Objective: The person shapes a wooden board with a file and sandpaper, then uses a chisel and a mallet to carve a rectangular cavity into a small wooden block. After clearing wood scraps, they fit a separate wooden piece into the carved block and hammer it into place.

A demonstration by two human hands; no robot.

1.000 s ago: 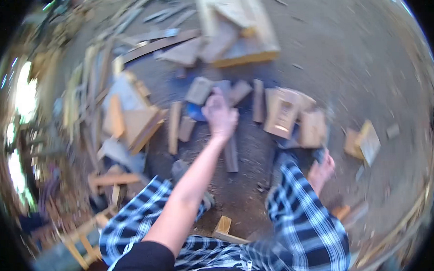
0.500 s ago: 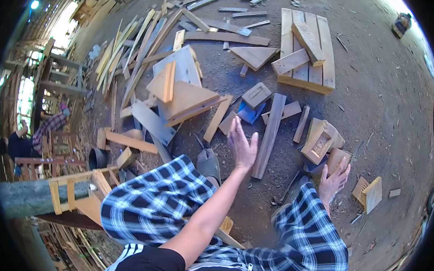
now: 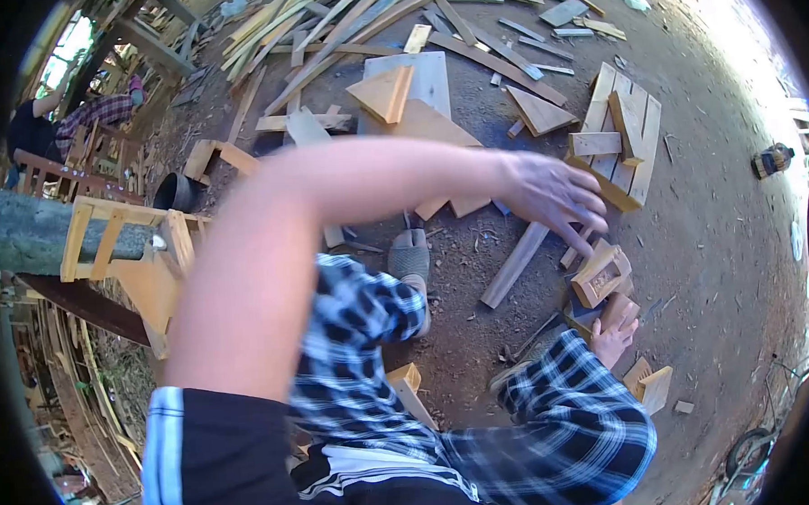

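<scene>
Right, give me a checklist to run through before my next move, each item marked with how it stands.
1. Left hand free: ok, fingers spread, nothing seen in them.
2. Right hand off the wooden block: not ok, its fingers are at the block.
3. Right hand's grip firm: cannot tell, the contact is too small to judge.
4. Long board fully in view: not ok, its far end is hidden at your left hand.
5. Slatted piece free of loose wood: not ok, two pieces lie on it.
6. Other person at a distance: ok.
</scene>
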